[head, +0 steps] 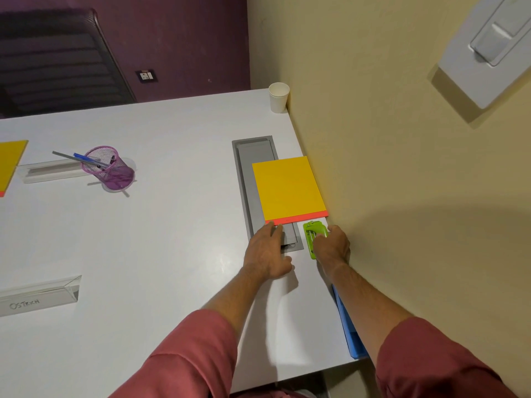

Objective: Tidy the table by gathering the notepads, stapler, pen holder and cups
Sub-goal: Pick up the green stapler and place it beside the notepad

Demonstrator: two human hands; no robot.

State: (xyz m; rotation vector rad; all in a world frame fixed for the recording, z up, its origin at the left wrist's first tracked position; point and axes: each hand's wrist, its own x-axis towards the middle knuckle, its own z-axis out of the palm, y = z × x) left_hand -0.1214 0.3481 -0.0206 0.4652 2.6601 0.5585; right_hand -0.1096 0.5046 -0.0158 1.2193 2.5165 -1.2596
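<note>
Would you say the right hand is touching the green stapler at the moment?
Touching. The head view shows the right hand with its fingers curled over the stapler, covering its near end.

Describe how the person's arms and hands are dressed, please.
Both arms wear loose dusty-pink sleeves, the left sleeve and the right sleeve pushed up so the forearms are bare. The left hand and the right hand are bare: no gloves, rings or watch can be seen.
</note>
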